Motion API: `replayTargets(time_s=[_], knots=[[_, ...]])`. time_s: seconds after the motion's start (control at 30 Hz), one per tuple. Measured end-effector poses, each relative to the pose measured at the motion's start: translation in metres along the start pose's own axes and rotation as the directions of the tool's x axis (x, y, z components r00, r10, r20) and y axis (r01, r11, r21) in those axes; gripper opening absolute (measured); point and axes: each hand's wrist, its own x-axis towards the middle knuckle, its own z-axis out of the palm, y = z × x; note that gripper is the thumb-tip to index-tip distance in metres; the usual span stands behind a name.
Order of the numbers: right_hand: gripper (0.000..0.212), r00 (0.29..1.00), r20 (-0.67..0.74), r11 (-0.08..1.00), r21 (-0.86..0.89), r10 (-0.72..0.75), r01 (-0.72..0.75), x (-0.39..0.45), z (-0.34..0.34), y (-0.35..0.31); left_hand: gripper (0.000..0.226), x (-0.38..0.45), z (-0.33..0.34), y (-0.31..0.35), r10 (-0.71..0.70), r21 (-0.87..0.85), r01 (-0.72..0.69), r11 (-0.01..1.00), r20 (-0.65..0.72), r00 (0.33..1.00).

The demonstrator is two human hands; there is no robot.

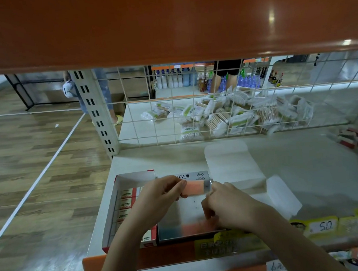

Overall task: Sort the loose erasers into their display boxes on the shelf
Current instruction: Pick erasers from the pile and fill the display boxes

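Observation:
Two display boxes stand at the shelf's front left. The red and white box (113,210) holds several wrapped erasers in a row. Beside it the silver box (185,218) has an open lid with Korean print and a mostly bare bottom. My left hand (156,197) pinches a pink eraser (195,187) above the silver box. My right hand (226,207) has curled fingers low inside the silver box, over a blurred pink eraser (192,226); whether it grips it is unclear.
Loose erasers (356,143) lie in a pile at the shelf's right edge. A wire grid (193,105) backs the shelf, with cotton swab packs (235,115) behind it. White box flaps (232,163) lie open on the shelf. An orange shelf (167,25) hangs overhead. Price tags (324,226) line the front.

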Motion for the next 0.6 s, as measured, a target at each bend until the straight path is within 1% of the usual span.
replayTargets(time_s=[0.23, 0.33, 0.43, 0.53, 0.6], knots=[[0.028, 0.999, 0.034, 0.996, 0.084, 0.003, -0.006, 0.0, -0.003, 0.004, 0.02, 0.002, 0.001, -0.002, 0.013, 0.074, -0.014, 0.997, 0.022, 1.0], [0.025, 1.0, 0.006, 0.992, 0.125, -0.024, 0.023, 0.002, -0.005, 0.008, 0.018, 0.006, 0.003, -0.001, 0.03, 0.172, -0.041, 0.984, 0.066, 0.997], [0.022, 0.995, -0.095, 0.977, 0.213, 0.024, -0.003, -0.003, -0.011, 0.017, 0.017, 0.011, 0.007, 0.002, 0.073, 0.319, -0.106, 0.942, 0.113, 0.991], [0.02, 0.969, -0.221, 0.962, 0.271, 0.106, -0.043, -0.016, -0.014, 0.027, 0.017, 0.018, 0.015, 0.003, 0.095, 0.379, -0.132, 0.916, 0.116, 0.989], [0.018, 0.943, -0.286, 0.946, 0.314, 0.172, -0.077, -0.023, -0.011, 0.032, 0.018, 0.021, 0.022, 0.002, 0.09, 0.409, -0.142, 0.901, 0.146, 0.985]])
